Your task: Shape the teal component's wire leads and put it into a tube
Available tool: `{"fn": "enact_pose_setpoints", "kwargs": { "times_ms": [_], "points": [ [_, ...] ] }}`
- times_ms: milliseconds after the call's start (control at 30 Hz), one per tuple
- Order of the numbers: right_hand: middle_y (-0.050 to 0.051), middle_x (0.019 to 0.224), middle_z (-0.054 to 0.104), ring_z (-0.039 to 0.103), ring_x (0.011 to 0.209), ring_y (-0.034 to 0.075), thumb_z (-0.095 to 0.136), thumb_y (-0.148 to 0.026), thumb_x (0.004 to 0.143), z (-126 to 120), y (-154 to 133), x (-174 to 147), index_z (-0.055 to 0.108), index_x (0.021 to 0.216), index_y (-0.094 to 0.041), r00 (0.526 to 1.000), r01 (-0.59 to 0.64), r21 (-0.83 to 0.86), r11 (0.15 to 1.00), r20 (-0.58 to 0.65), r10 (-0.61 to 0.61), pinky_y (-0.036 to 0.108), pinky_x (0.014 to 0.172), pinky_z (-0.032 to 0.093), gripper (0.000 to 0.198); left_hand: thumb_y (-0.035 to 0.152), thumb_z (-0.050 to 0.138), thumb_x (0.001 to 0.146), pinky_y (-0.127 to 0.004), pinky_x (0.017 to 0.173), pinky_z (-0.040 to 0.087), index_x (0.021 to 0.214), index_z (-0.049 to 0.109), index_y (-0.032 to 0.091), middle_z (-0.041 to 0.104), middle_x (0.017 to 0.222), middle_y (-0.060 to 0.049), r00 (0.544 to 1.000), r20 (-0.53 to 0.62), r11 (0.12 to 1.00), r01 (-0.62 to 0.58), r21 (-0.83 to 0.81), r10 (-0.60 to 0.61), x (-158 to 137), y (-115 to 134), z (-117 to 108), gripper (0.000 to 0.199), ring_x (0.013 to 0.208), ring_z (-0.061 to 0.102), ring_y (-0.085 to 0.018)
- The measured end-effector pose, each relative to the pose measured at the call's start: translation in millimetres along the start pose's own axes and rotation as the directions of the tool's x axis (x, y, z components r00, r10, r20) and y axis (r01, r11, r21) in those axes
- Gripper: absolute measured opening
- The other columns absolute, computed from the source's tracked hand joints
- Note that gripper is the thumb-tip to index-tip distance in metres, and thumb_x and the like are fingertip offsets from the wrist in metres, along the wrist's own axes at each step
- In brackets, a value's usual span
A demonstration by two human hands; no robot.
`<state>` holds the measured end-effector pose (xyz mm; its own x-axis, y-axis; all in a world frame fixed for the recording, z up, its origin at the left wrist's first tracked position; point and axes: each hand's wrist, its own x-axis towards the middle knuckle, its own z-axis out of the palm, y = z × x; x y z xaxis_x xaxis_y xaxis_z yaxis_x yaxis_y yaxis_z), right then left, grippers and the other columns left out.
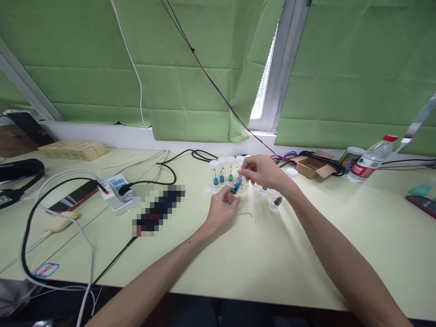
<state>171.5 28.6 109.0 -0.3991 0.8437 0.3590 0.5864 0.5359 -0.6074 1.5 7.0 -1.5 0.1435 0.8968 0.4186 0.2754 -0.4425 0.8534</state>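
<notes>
My left hand (223,208) is closed on the lower part of a small clear vial with a blue piece (235,187) in it. Above it, my right hand (261,170) pinches at the vial's upper end; exactly what lies between those fingertips is too small to make out. Behind the hands stand several clear vials with white lids (222,161), some with a blue or green piece and a thin dark stem inside. A thin L-shaped metal rod (245,214) lies on the table beside my left hand. Near my right forearm, a clear vial (273,207) contains a dark grey piece.
A loose white lid (207,190) lies left of the vials. Further left are a white power strip (117,193), cables and a blurred dark object (160,211). An open cardboard box (310,167), a tin (351,159) and a water bottle (373,159) stand at right.
</notes>
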Motion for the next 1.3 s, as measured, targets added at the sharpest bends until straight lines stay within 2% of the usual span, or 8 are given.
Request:
{"fn": "enact_pose_setpoints", "kwargs": {
  "times_ms": [267,567,733,900,1300],
  "points": [
    [0.000,0.060,0.065,0.059,0.047,0.012,0.059,-0.030,0.085,-7.9,2.9,-0.5,0.060,0.078,-0.018,0.999,-0.024,0.045,0.999,-0.040,0.025,0.021,0.044,0.041,0.014,0.026,0.062,0.077,-0.027,0.067,0.044,0.080,0.054,0.019,0.056,0.065,0.003,1.000,-0.018,1.000,0.003,0.015,-0.002,1.6,-1.4,-1.9,0.011,0.064,0.055,-0.015],
    [0.003,0.062,0.066,0.059,0.047,0.011,0.062,-0.029,0.084,-10.9,-2.0,-0.2,0.058,0.070,-0.016,0.989,-0.138,0.083,0.987,-0.051,0.142,0.019,0.040,0.039,0.019,0.024,0.061,0.077,-0.027,0.067,0.044,0.082,0.055,0.019,0.057,0.065,0.003,1.000,-0.010,1.000,-0.007,0.024,0.008,1.0,-2.3,-3.0,0.010,0.064,0.055,-0.014],
    [0.003,0.058,0.065,0.056,0.045,0.010,0.065,-0.027,0.082,-11.1,-2.0,-0.8,0.056,0.065,-0.016,0.977,-0.212,0.132,0.968,-0.003,0.214,0.017,0.038,0.037,0.023,0.023,0.061,0.077,-0.026,0.065,0.043,0.080,0.054,0.019,0.055,0.065,0.003,1.000,-0.015,1.000,-0.009,0.029,0.009,0.8,-2.2,-1.9,0.009,0.063,0.054,-0.014],
    [0.003,0.059,0.066,0.056,0.045,0.010,0.062,-0.025,0.085,-8.1,5.1,0.4,0.056,0.067,-0.017,0.978,-0.210,0.143,0.967,0.022,0.209,0.019,0.041,0.042,0.021,0.022,0.059,0.076,-0.025,0.063,0.041,0.077,0.050,0.020,0.053,0.066,0.004,1.000,-0.012,0.999,-0.005,0.032,0.005,-0.2,-0.2,-2.0,0.010,0.062,0.052,-0.012],
    [0.002,0.057,0.064,0.056,0.044,0.009,0.060,-0.022,0.085,-5.1,0.5,-1.0,0.052,0.065,-0.017,0.976,-0.214,0.100,0.972,0.057,0.210,0.018,0.039,0.040,0.022,0.022,0.058,0.075,-0.024,0.059,0.038,0.073,0.047,0.020,0.045,0.063,0.005,1.000,-0.014,0.999,-0.007,0.042,0.008,-1.0,-3.5,-2.3,0.012,0.058,0.044,-0.011]
  ]
}}
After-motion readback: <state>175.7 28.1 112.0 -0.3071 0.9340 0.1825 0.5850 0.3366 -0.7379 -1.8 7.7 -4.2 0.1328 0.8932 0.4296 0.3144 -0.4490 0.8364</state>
